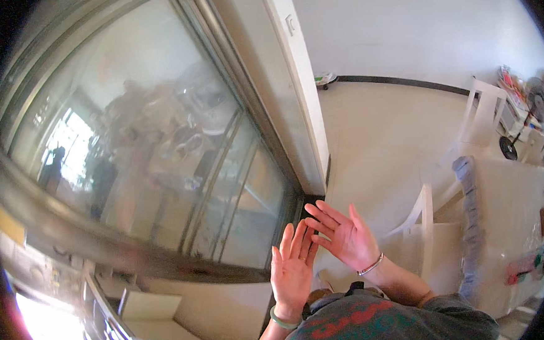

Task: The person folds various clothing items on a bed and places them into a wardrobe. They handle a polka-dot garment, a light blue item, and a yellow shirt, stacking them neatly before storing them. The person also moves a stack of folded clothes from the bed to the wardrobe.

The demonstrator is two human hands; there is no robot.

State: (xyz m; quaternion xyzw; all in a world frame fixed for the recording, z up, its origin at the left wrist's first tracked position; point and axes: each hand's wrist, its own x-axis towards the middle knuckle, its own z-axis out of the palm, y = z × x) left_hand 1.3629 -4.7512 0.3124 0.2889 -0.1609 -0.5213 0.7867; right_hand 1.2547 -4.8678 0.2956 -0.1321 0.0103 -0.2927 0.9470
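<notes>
Both of my hands are raised in front of my body, palms turned up and bare. My left hand (292, 271) has its fingers stretched out, and a pale green bangle (283, 319) circles that wrist. Just to its right, my right hand (344, 237) is spread with the thumb apart, a silver bracelet (371, 264) on the wrist. The fingertips of the two hands meet or overlap in the picture; whether they touch I cannot tell. Neither palm holds anything. Beyond the left hand stands a metal-framed glass sliding door (157, 127).
On the right a covered table (506, 236) carries several small items. White chairs (426, 223) stand beside it, another (477, 110) farther back. A white wall edge (298, 93) with a switch adjoins the door. Pale floor (376, 138) stretches behind. Clutter and a bright window fill the lower left.
</notes>
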